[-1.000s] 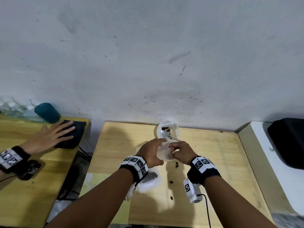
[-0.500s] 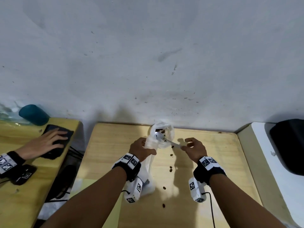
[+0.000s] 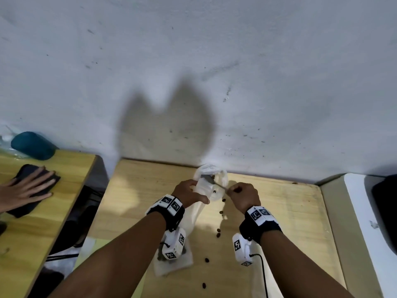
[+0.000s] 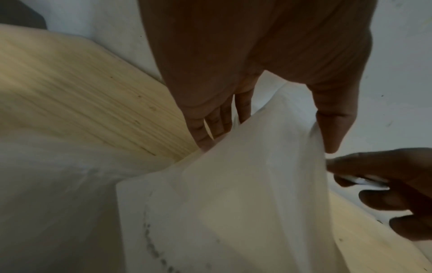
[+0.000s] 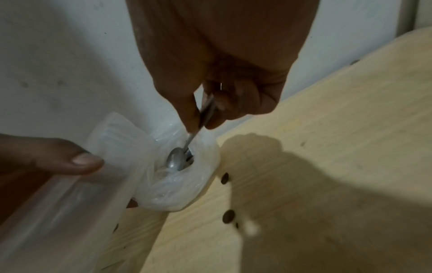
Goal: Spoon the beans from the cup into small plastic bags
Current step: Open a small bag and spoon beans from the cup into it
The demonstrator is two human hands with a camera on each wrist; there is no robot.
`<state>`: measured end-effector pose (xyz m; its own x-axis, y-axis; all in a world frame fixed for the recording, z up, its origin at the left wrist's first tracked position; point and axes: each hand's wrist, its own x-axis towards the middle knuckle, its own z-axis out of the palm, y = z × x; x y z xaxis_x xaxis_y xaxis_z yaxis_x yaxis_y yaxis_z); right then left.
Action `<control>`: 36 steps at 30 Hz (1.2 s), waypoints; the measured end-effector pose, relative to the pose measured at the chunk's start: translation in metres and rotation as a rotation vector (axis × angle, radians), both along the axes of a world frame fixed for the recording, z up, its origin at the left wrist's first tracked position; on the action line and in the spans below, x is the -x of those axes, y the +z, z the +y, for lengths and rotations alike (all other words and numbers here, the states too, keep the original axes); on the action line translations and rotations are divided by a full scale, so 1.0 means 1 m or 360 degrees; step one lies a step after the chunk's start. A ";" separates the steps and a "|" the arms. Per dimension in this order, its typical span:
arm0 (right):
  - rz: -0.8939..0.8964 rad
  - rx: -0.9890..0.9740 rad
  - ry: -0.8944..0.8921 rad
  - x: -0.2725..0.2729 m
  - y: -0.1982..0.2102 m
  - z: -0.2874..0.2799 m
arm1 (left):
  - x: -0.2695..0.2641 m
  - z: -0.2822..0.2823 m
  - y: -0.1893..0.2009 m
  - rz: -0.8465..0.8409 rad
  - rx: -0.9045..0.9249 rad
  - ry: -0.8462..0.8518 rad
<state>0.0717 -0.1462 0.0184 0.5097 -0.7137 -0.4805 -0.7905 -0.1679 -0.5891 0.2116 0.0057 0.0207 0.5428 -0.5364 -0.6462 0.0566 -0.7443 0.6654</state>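
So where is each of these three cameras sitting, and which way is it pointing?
Head: worn on the head, facing forward and down at the pale wooden table; both forearms, left hand and right hand show.
Left wrist: looks along the left hand at the thin translucent plastic bag it pinches.
Right wrist: looks along the right hand down the small metal spoon into the plastic-lined cup.
Shared: both wrist views catch the bag and the opposite hand's fingers.

Both forearms are bare. Each wrist wears a black band (image 3: 171,214) topped with white square-patterned tags, and a white camera unit (image 3: 175,244) hangs beneath; a black cable (image 3: 263,274) seemingly trails from the right one.
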 end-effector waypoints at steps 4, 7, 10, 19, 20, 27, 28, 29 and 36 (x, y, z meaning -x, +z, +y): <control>-0.0301 0.0236 -0.0130 -0.007 0.002 0.005 | -0.005 0.000 -0.003 -0.0001 0.0052 0.0069; -0.0477 0.0490 -0.0189 -0.009 0.004 0.008 | -0.009 0.004 0.000 0.0084 0.0138 0.0151; -0.0468 0.0647 -0.0160 -0.008 -0.002 0.010 | -0.015 0.007 0.001 0.0170 0.0173 0.0205; -0.0548 0.0370 -0.0492 -0.003 -0.023 0.020 | -0.015 0.008 -0.003 0.0189 0.0124 0.0092; -0.0580 0.0324 -0.0543 -0.004 -0.024 0.022 | -0.014 0.007 -0.002 0.0160 0.0119 0.0093; -0.0613 -0.0028 -0.0780 -0.005 -0.029 0.029 | -0.006 0.006 -0.004 0.0013 0.0071 -0.0050; -0.0593 -0.0102 -0.0814 -0.005 -0.031 0.028 | -0.006 0.007 -0.007 0.0009 0.0064 -0.0072; -0.0573 -0.0173 -0.0842 -0.005 -0.033 0.027 | -0.006 0.009 -0.012 0.0002 0.0064 -0.0087; -0.0604 -0.0462 -0.1084 0.006 -0.031 0.014 | -0.011 0.013 -0.010 -0.0119 0.0035 -0.0076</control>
<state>0.0659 -0.1318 -0.0124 0.1758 -0.7986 -0.5757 -0.4030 0.4752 -0.7822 0.2222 0.0189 0.0102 0.5626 -0.5764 -0.5927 -0.0291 -0.7302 0.6826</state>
